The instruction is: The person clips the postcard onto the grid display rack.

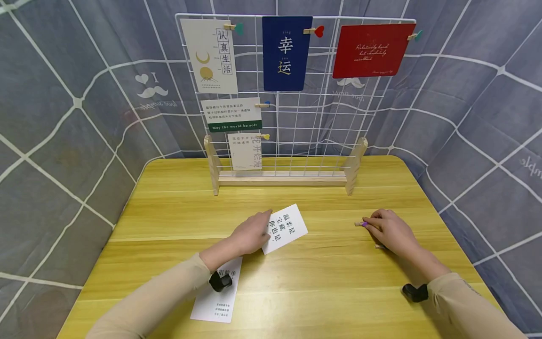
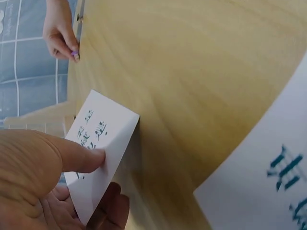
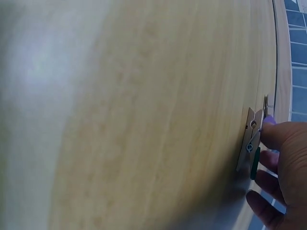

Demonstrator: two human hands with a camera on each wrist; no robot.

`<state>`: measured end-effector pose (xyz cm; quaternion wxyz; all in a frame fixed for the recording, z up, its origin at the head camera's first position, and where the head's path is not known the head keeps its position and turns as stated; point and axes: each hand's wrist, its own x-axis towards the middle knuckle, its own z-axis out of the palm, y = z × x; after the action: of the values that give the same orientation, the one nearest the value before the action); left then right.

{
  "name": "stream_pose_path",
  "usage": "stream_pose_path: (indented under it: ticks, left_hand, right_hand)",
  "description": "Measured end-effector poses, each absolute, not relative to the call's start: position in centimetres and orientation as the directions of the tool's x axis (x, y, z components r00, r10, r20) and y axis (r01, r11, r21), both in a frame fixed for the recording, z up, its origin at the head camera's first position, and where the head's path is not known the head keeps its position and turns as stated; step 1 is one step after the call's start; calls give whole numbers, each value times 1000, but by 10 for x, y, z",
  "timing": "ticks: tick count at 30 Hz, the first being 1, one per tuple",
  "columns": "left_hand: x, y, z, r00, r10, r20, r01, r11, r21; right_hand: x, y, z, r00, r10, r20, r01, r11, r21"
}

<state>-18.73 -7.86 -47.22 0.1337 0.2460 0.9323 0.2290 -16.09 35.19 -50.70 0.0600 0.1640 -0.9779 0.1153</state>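
Note:
A white card with dark green Chinese characters (image 1: 292,226) is held by my left hand (image 1: 250,234). In the left wrist view the thumb (image 2: 84,155) lies on the card's printed face, with fingers behind it. Over at the right, my right hand (image 1: 394,233) pinches a small wooden clothespin with a purple decoration (image 1: 359,224) between thumb and finger. A second wooden clothespin, with a green piece (image 3: 256,163), lies on the table beside that hand. Another white printed card (image 1: 216,301) lies under my left forearm, partly hidden by it.
At the table's back stands a white wire grid (image 1: 317,127) on a wooden stand (image 1: 279,180). Clothespins fix several cards to it, including a blue card (image 1: 288,80) and a red card (image 1: 351,42). Grey checked cloth (image 1: 63,188) surrounds the wooden table (image 1: 330,292).

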Motion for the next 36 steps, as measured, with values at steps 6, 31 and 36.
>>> stream_pose_path:
  ticks: [6, 31, 36]
  left_hand:
    - [-196, -85, -467, -861, 494, -123, 358, 759, 544]
    - [-234, -92, -461, -941, 318, -118, 56, 489, 871]
    - [-239, -87, -461, -953, 286, -97, 25, 393, 919]
  right_hand:
    - [-161, 349, -503, -931, -335, 145, -355, 923, -147]
    - [-185, 328, -491, -980, -135, 148, -194, 821, -537]
    - [-199, 318, -478, -974, -125, 187, -211, 792, -573]
